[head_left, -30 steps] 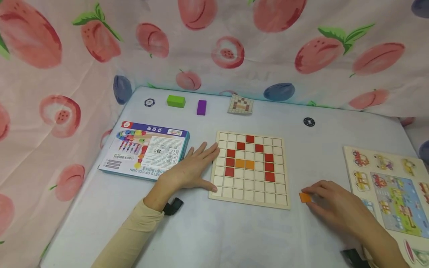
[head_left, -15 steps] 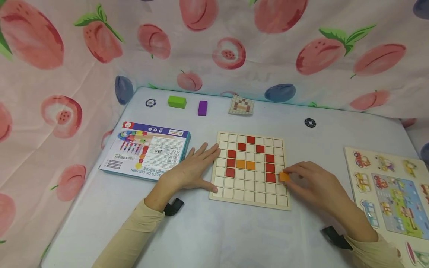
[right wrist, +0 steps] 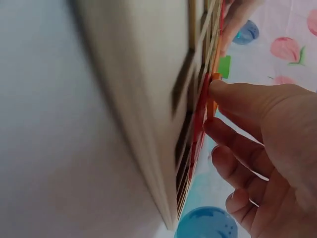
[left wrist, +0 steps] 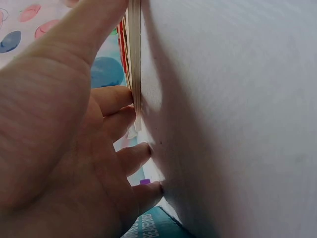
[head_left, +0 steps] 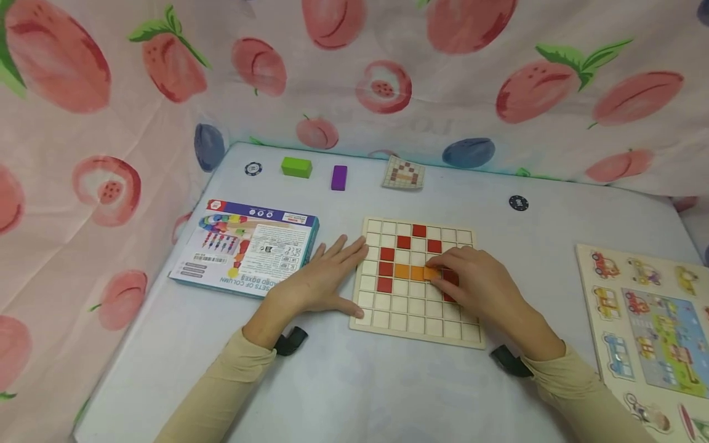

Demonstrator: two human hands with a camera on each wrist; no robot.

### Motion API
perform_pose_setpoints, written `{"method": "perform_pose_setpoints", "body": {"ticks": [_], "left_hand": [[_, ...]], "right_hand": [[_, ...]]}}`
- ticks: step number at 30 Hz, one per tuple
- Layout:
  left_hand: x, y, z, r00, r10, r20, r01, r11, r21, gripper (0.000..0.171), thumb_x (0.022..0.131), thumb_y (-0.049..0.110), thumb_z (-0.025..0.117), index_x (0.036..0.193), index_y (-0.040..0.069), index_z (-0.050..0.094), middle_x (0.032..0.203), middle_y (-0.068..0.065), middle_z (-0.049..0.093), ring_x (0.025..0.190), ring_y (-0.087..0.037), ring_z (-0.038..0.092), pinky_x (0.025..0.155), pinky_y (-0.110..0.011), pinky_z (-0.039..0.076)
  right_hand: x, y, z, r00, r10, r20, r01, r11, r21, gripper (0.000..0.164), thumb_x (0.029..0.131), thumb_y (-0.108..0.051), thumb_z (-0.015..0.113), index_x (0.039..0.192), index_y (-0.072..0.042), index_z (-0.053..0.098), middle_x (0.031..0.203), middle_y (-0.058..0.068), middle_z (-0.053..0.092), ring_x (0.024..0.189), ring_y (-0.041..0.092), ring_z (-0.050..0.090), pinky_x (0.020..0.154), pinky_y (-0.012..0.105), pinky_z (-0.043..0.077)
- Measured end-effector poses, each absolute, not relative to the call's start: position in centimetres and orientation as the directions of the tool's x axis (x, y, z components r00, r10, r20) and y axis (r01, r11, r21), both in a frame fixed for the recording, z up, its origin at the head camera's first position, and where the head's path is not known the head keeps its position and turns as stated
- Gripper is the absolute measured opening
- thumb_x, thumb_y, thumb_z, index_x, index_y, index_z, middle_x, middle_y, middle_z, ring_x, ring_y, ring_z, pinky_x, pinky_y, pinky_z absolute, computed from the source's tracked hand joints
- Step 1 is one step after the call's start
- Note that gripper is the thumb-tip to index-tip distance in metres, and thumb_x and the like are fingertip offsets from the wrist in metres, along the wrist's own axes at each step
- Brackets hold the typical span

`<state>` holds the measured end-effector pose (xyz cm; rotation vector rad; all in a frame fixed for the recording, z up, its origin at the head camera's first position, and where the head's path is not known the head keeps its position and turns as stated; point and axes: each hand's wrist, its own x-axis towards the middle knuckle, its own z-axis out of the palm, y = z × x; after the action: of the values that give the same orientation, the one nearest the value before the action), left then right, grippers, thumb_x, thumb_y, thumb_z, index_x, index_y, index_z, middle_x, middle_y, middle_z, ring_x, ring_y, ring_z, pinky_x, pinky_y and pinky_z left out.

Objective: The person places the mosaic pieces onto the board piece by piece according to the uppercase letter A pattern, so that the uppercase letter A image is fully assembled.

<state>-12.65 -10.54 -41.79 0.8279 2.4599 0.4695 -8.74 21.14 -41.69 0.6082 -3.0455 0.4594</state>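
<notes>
A wooden grid board (head_left: 416,322) lies on the table with several red tiles (head_left: 386,269) and two orange tiles (head_left: 402,271) set in its squares. My right hand (head_left: 482,280) pinches another orange tile (right wrist: 212,101) between thumb and fingers, over the square beside the orange pair. It covers part of the red column on the right. My left hand (head_left: 318,280) rests with spread, straight fingers against the board's left edge. In the left wrist view, the thumb and some fingertips touch the board's side (left wrist: 134,64).
Left of the board lies a boxed set (head_left: 244,246). Behind are a green block (head_left: 296,167), a purple block (head_left: 339,178), a pattern card (head_left: 403,173) and two round chips, one a black chip (head_left: 519,203). A vehicle picture puzzle (head_left: 600,311) lies at the right.
My right hand has carried the orange tile leftward from the table beside the board to a square next to the two orange tiles. My left hand has stayed at the board's edge.
</notes>
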Motion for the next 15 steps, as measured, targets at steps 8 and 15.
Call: {"method": "perform_pose_setpoints", "body": {"ticks": [8,15], "left_hand": [[-12.85,-10.6,-41.53,-0.692,0.629,-0.354,0.466,0.764,0.446,0.125,0.081,0.06,0.087,0.173,0.016,0.014,0.183,0.001,0.001,0.17,-0.033,-0.003,0.138,-0.062,0.006],[-12.69,-10.62,-41.82,-0.691,0.63,-0.354,0.455,0.76,0.464,0.124,0.082,0.059,0.088,0.173,0.016,0.015,0.183,0.001,0.002,0.17,-0.033,-0.003,0.138,-0.062,0.005]], "right_hand": [[-8.96,21.21,-41.73,-0.909,-0.413,0.054,-0.413,0.876,-0.249,0.033,0.093,-0.024,0.082,0.126,-0.018,0.08,0.113,0.006,0.077,0.103,0.027,0.067,0.089,0.047,0.058],[-8.93,21.23,-42.08,-0.905,-0.424,0.039,-0.418,0.866,-0.274,0.031,0.092,-0.023,0.082,0.121,-0.014,0.081,0.11,0.006,0.076,0.102,0.026,0.066,0.089,0.045,0.057]]}}
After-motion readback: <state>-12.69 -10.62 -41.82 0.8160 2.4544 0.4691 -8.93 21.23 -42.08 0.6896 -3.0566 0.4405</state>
